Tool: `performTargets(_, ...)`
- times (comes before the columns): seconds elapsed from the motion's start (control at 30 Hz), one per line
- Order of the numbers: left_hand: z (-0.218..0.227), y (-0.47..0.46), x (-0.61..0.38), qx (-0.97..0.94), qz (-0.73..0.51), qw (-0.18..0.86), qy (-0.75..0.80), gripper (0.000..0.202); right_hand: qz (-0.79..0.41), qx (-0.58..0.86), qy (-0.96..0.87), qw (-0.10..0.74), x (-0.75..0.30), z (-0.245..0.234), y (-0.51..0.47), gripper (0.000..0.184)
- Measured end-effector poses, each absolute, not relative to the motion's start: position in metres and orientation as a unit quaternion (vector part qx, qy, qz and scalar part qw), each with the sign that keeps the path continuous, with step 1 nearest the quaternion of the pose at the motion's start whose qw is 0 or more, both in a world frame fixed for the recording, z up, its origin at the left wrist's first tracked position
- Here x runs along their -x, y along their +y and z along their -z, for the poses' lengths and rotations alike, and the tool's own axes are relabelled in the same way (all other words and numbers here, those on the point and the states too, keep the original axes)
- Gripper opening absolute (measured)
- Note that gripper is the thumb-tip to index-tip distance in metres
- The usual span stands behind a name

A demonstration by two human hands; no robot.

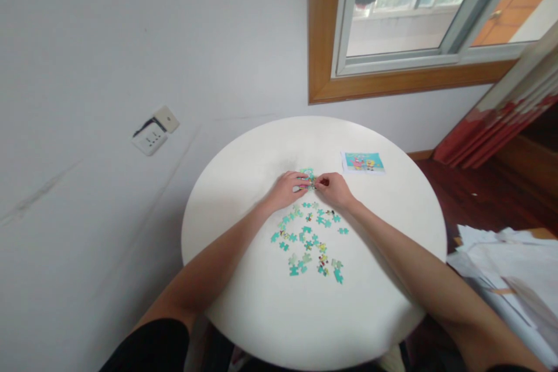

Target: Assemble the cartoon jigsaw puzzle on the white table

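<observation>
A joined section of jigsaw puzzle (307, 172) lies on the white round table, partly covered by both hands. My left hand (286, 190) rests over its left side, fingers stretched out and lying on the pieces. At the section's right edge, my right hand (335, 189) is closed in a pinch on what looks like a puzzle piece, mostly hidden by the fingertips. Loose jigsaw pieces (302, 236), mostly turquoise with some yellow and red, are scattered on the near side of the hands. A few of them appear linked in small clusters.
A printed picture card (364, 162) in turquoise with cartoon figures lies at the back right of the round table (261, 314). The wall (244, 40) and wood-framed window (322, 84) stand behind. Papers (510, 267) are piled beyond the right edge.
</observation>
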State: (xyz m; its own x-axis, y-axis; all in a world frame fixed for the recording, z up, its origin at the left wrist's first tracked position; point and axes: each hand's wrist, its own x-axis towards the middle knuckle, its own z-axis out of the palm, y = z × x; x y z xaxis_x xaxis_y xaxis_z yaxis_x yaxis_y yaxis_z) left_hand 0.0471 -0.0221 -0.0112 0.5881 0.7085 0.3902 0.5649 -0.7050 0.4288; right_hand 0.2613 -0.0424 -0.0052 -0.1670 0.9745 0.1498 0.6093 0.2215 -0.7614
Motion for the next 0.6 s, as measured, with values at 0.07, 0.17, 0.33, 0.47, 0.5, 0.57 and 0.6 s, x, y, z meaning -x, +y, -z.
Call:
performTargets(0.07,0.011,-0.022,-0.047,-0.881,-0.272,0.129,0.364,0.021,-0.261,0.575,-0.714,0.303,-0.258,0.001,-0.045,0.013)
performTargets(0.17,0.011,-0.022,-0.047,-0.881,-0.271,0.128,0.367,0.021,-0.231,0.603,-0.713,0.272,-0.254,-0.005,-0.048,0.013)
performTargets(0.33,0.011,-0.022,-0.047,-0.882,-0.272,0.125,0.364,0.022,-0.201,0.641,-0.701,0.24,-0.249,-0.011,-0.052,0.013)
performTargets(0.47,0.011,-0.022,-0.047,-0.882,-0.272,0.124,0.364,0.022,-0.204,0.649,-0.696,0.229,-0.249,-0.012,-0.053,0.013)
performTargets(0.5,0.011,-0.022,-0.047,-0.882,-0.271,0.126,0.365,0.022,-0.205,0.647,-0.697,0.232,-0.25,-0.011,-0.052,0.014)
performTargets(0.57,0.01,-0.023,-0.047,-0.882,-0.271,0.129,0.364,0.021,-0.204,0.639,-0.7,0.247,-0.253,-0.009,-0.049,0.018)
performTargets(0.6,0.009,-0.023,-0.047,-0.881,-0.273,0.131,0.363,0.021,-0.202,0.635,-0.701,0.256,-0.255,-0.007,-0.048,0.02)
